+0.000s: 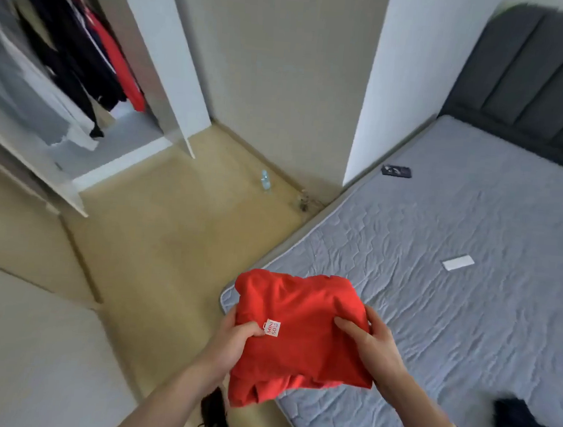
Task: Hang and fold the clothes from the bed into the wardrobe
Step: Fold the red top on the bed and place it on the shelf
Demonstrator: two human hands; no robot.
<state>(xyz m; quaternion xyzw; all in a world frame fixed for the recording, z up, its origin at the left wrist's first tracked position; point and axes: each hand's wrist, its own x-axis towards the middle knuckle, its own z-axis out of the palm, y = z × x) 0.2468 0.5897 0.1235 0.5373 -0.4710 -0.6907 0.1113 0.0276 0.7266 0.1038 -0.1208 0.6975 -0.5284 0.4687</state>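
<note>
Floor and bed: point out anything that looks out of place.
A water bottle lies on the floor near the wall corner, beside a small tangle of debris or cord. A dark phone-like item and a white slip sit on the bare mattress. Nothing is spilled.

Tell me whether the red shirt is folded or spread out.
Folded. The red shirt is a compact bundle with layered edges, held between the left hand and right hand over the mattress corner.
</note>
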